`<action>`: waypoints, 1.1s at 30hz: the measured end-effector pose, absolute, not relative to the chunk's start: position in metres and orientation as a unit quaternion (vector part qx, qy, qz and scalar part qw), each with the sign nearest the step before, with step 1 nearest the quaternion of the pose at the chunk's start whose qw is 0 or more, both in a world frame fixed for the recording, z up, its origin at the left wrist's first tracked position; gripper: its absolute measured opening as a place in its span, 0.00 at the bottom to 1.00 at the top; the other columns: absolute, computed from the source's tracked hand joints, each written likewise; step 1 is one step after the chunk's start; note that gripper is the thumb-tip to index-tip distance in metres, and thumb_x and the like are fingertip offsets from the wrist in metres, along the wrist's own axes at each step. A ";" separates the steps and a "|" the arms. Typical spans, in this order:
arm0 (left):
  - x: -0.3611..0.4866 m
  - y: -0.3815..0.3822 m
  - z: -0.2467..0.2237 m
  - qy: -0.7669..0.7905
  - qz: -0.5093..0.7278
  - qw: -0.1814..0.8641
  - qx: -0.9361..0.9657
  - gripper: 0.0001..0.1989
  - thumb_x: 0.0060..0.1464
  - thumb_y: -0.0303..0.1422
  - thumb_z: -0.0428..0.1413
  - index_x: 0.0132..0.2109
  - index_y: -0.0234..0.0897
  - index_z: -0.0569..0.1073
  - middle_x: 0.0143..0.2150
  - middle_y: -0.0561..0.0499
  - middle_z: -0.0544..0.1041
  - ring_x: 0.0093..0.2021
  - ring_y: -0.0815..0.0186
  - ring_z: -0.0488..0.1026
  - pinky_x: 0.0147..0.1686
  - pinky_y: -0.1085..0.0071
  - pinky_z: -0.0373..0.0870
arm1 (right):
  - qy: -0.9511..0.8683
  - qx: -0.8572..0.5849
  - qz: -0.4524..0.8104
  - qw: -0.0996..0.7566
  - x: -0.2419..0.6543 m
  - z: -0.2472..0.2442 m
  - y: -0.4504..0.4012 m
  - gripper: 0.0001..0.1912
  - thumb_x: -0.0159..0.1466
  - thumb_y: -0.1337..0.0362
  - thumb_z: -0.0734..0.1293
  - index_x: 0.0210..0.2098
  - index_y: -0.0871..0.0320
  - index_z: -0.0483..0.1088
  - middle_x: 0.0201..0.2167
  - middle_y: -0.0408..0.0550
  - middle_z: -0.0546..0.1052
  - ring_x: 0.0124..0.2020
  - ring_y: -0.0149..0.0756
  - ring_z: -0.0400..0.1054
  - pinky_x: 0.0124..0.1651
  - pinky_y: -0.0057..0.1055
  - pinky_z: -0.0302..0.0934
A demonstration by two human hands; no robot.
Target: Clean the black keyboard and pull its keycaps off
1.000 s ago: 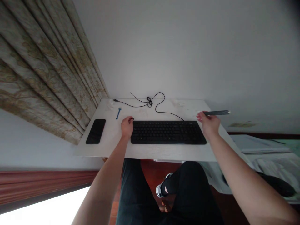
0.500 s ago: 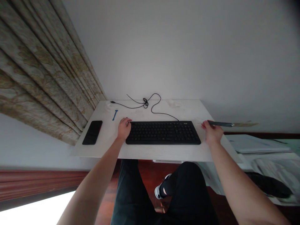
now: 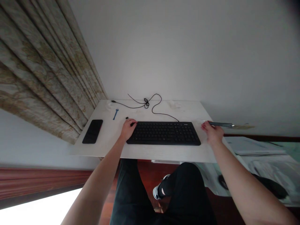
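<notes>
A black keyboard (image 3: 164,132) lies across the white table. My left hand (image 3: 128,128) is at its upper left corner, fingers bent and closed around that corner; the exact contact is too small to make out. A small black piece (image 3: 127,117), perhaps a keycap, lies just beyond those fingers. On the right, my right hand (image 3: 213,132) is closed around the dark handle of a brush (image 3: 222,124). The brush's tan bristles point right, past the table's side edge. The right fingertips are just beside the keyboard's right end.
A black phone (image 3: 92,131) lies at the table's left. Behind the left hand is a small blue tool (image 3: 115,114). The keyboard's cable (image 3: 146,103) loops along the back, by the wall (image 3: 175,56). A curtain (image 3: 47,62) hangs at the left. Papers (image 3: 257,146) and plastic bags stand at right.
My left hand has shifted slightly right, further over the keyboard's corner, and the small black piece behind it now shows fully. My right hand still holds the brush in nearly the same place.
</notes>
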State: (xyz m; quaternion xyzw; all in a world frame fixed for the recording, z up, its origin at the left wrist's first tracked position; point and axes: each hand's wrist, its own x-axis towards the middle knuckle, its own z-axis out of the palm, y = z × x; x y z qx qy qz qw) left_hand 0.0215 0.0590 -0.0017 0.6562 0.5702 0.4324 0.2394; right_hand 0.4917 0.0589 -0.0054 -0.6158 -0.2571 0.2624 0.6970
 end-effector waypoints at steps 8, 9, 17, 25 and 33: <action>0.022 0.058 -0.001 0.566 0.434 0.247 0.656 0.06 0.58 0.28 0.57 0.38 0.40 0.79 0.46 0.48 0.78 0.51 0.61 0.74 0.61 0.57 0.67 | -0.480 -0.571 0.340 0.572 0.354 0.044 0.070 0.24 0.53 0.49 0.76 0.41 0.60 0.76 0.30 0.46 0.79 0.33 0.37 0.76 0.36 0.35 0.74; 0.022 0.057 0.000 0.568 0.432 0.247 0.655 0.06 0.58 0.28 0.56 0.38 0.40 0.79 0.46 0.48 0.78 0.51 0.61 0.74 0.61 0.57 0.67 | -0.501 -0.552 0.372 0.553 0.330 0.049 0.071 0.23 0.54 0.48 0.76 0.41 0.59 0.76 0.31 0.47 0.80 0.34 0.38 0.76 0.37 0.35 0.73; 0.022 0.055 0.003 0.580 0.413 0.226 0.665 0.10 0.57 0.28 0.58 0.45 0.41 0.78 0.47 0.48 0.79 0.52 0.59 0.74 0.60 0.57 0.68 | -0.675 -0.481 0.417 0.373 0.210 0.055 0.085 0.11 0.59 0.58 0.74 0.38 0.58 0.78 0.31 0.46 0.81 0.34 0.39 0.76 0.40 0.33 0.68; 0.022 0.058 0.001 0.577 0.406 0.225 0.672 0.05 0.60 0.30 0.56 0.41 0.39 0.77 0.45 0.48 0.79 0.51 0.60 0.73 0.58 0.59 0.68 | -0.743 -0.490 0.346 0.296 0.196 0.060 0.094 0.06 0.58 0.63 0.75 0.35 0.56 0.79 0.32 0.48 0.82 0.37 0.42 0.78 0.42 0.33 0.67; 0.021 0.059 -0.002 0.580 0.411 0.222 0.667 0.06 0.62 0.29 0.54 0.39 0.39 0.75 0.44 0.48 0.78 0.49 0.61 0.73 0.55 0.60 0.69 | -0.774 -0.450 0.359 0.263 0.194 0.062 0.102 0.06 0.58 0.67 0.75 0.36 0.57 0.80 0.32 0.48 0.82 0.36 0.41 0.78 0.41 0.32 0.68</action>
